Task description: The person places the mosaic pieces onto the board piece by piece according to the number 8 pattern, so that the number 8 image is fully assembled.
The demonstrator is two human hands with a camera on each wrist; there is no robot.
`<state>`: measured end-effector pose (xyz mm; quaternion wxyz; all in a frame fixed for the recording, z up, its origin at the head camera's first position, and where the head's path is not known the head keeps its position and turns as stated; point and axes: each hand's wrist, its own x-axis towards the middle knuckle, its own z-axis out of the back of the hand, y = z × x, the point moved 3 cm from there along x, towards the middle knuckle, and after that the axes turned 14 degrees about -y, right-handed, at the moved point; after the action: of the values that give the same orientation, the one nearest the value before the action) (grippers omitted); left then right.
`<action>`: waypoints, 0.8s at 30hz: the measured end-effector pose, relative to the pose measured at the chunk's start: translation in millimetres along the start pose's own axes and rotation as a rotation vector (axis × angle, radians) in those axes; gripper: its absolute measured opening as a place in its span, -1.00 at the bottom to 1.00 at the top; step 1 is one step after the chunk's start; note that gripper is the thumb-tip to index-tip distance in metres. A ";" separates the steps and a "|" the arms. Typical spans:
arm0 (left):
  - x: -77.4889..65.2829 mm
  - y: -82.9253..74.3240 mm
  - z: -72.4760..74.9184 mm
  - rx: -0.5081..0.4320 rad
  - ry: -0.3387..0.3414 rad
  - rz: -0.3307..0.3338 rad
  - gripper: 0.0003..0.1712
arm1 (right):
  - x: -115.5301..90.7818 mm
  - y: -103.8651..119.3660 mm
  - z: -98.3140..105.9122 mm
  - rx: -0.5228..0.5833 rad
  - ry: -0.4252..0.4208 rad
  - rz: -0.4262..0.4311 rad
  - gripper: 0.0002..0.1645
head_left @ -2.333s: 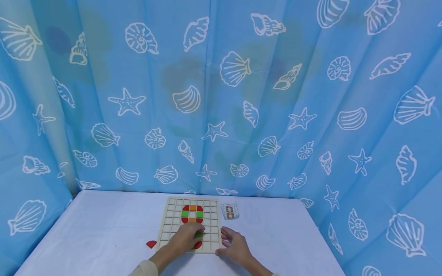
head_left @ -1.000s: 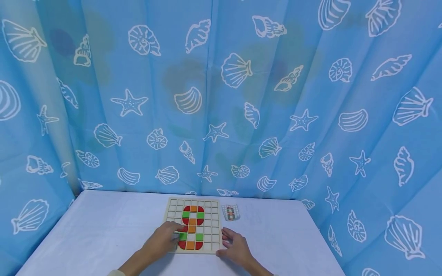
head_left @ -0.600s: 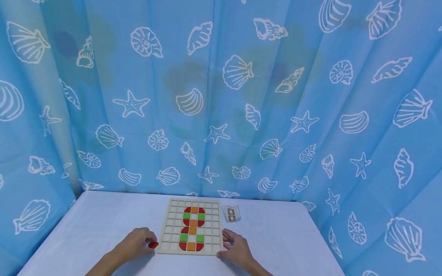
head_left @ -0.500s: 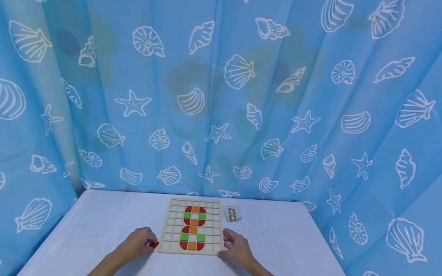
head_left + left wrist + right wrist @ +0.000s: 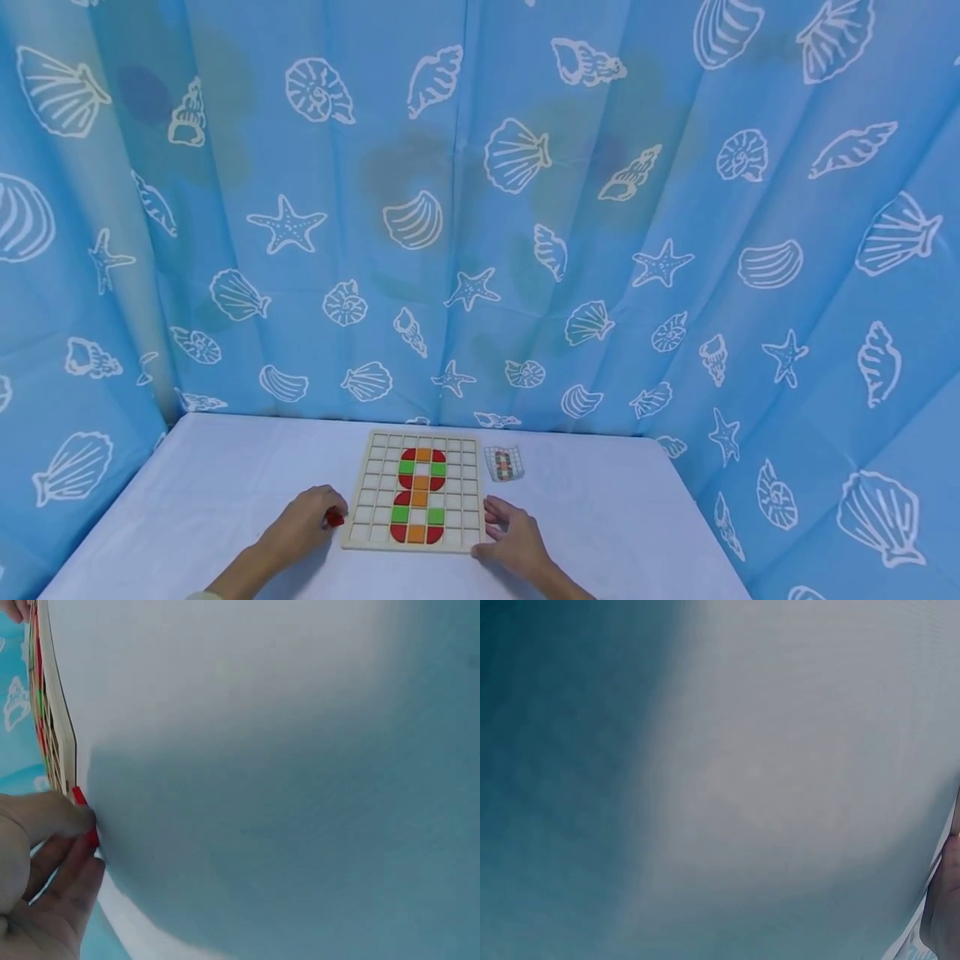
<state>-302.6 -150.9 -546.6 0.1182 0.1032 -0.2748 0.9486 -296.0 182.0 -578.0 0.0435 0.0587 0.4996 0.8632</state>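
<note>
My left hand [image 5: 303, 521] is just left of the board, pinching a red quarter-round tile [image 5: 333, 518] between thumb and fingers. In the left wrist view, the red tile [image 5: 91, 837] shows edge-on at the fingertips, close to the board's side. The pale wooden grid board [image 5: 369, 479] carries red rounded tiles, green tiles [image 5: 401, 515] and orange tiles [image 5: 420, 498] in an eight-like figure. At the board's front right corner rests my right hand [image 5: 513, 542], fingers loosely bent along the edge and the thumb at the corner. The right wrist view catches only part of this hand [image 5: 945, 900].
A small pattern card [image 5: 503, 464] printed with a similar coloured figure lies right of the board. White cloth covers the table [image 5: 600, 508]. Behind and at the sides hangs a blue curtain [image 5: 465, 250] with white shell and starfish prints.
The left hand has moved from over the board to its left side, picked up the red tile lying there, and raised it slightly. The right hand stays at the board's corner.
</note>
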 end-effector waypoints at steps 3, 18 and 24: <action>0.7 1.8 -1.6 -0.026 0.005 0.005 -0.64 | -1.6 -0.7 -0.8 -0.003 0.004 -0.016 0.03; 8.8 4.4 -1.5 -0.078 -0.067 0.040 -0.70 | -2.5 -3.0 -1.5 0.008 -0.002 -0.016 0.04; 20.8 -13.3 -12.8 -0.110 -0.065 0.005 -0.68 | 0.1 -0.6 0.7 0.000 0.007 0.004 0.03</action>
<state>-320.4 -129.5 -545.2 0.1124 0.1267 -0.3304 0.9285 -296.0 183.0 -578.2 0.0400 0.0568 0.4995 0.8635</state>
